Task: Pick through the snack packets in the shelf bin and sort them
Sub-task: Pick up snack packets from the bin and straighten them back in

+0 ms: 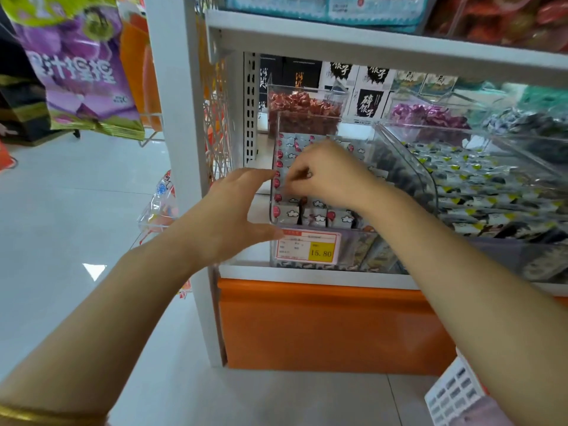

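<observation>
Packets (316,214) filling our bin (413,167)
We see small white packets, printed with clouds and red dots, standing upright in tight rows inside the clear-walled bin at the left end of the shelf (307,274).

Right hand (332,176) pinches a snack packet (290,192) in the clear bin (405,161); left hand (233,210) spread beside it.

Price tag (308,248) on bin (356,245) reads 15.80; box (369,103) 碎银子.
</observation>
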Tool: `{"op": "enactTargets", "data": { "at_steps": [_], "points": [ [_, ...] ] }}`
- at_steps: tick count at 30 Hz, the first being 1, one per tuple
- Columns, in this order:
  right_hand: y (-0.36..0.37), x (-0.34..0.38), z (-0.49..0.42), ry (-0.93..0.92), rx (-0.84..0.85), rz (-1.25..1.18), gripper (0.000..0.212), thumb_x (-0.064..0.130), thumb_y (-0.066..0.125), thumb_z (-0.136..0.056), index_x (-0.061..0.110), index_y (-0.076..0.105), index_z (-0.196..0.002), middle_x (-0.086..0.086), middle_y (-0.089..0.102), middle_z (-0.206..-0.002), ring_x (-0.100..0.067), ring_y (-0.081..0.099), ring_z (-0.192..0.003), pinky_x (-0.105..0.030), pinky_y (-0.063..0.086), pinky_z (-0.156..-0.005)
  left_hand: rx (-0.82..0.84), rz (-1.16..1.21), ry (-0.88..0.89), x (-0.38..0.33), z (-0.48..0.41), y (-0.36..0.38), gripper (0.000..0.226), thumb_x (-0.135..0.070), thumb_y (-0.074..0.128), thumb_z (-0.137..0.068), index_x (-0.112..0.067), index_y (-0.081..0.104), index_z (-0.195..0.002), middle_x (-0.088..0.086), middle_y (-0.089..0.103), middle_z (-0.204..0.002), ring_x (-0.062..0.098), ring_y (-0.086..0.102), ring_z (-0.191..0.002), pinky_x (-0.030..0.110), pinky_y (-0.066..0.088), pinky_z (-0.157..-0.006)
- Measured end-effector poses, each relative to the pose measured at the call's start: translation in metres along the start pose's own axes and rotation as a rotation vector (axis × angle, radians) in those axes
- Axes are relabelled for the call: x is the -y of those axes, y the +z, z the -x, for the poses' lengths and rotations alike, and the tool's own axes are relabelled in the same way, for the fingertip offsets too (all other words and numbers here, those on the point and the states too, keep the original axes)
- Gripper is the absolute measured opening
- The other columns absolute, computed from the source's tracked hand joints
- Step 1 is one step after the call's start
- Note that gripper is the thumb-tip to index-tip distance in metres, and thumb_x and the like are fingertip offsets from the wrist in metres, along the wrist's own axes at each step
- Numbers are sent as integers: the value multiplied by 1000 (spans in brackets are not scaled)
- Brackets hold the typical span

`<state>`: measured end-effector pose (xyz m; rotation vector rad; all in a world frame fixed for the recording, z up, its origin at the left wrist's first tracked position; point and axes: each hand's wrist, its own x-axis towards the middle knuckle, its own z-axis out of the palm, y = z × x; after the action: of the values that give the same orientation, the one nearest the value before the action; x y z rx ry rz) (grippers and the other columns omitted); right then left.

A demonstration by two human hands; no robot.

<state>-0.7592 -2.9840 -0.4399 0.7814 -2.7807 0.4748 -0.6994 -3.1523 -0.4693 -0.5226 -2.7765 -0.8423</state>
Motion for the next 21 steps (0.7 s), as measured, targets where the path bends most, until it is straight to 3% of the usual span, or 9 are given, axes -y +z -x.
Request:
{"op": "enactTargets", "data": {
  "at_steps": [2,4,8,9,12,16,18,21],
  "points": [
    [8,4,-3,-13,54,133,17,36,70,-80,20,73,-86,4,61,-85,-11,43,-90,-32,42,-78,-13,1,11,0,1,0,84,-38,73,-74,-28,28,-144,-3,34,-147,17,34,-132,36,36,-105],
    [8,6,-4,-31,-18,98,13,32,70,-81,19,72,-85,7,57,-83,-10,44,-87,-32,43,-79,-25,-7,27,0,1,0,82,-39,72,-75,-26,30,-144,-2,34,-147,17,33,-132,35,35,-105],
    [-15,6,13,65,-384,-265,3,20,63,-87,18,64,-86,19,52,-77,4,49,-71,-7,37,-64,-106,-13,30,-1,3,-3,75,-41,68,-78,-23,34,-142,-1,34,-146,18,35,-132,41,37,-106],
    [-20,5,22,85,-488,-318,3,19,61,-88,19,62,-85,19,53,-78,4,50,-70,-6,39,-65,-162,3,40,-2,4,-4,72,-41,67,-78,-22,37,-141,-2,37,-142,17,39,-127,39,40,-104],
    [-26,2,53,149,-660,-527,12,15,58,-91,21,58,-80,10,61,-77,-5,61,-67,-19,51,-63,-285,35,76,-9,7,-3,62,-43,62,-80,-20,45,-135,-9,41,-120,7,49,-100,22,43,-85],
    [-22,-3,87,284,-650,-970,16,10,57,-92,15,63,-78,5,67,-70,-10,64,-60,-22,53,-56,-226,161,43,-26,12,4,67,-58,43,-76,-21,48,-132,-11,47,-109,1,52,-89,10,39,-69],
    [-19,-5,98,361,-619,-1185,14,9,56,-91,10,64,-80,1,69,-68,-11,65,-59,-20,52,-54,-184,244,32,-32,13,9,52,-52,45,-83,-21,55,-123,-9,56,-97,-1,54,-82,10,41,-64],
    [-15,-8,108,434,-568,-1392,11,9,55,-90,6,64,-83,-1,70,-69,-12,65,-59,-20,52,-54,-131,404,6,-38,13,11,23,-36,50,-90,-17,62,-92,2,63,-77,0,54,-60,13,44,-53]
  ]
}}
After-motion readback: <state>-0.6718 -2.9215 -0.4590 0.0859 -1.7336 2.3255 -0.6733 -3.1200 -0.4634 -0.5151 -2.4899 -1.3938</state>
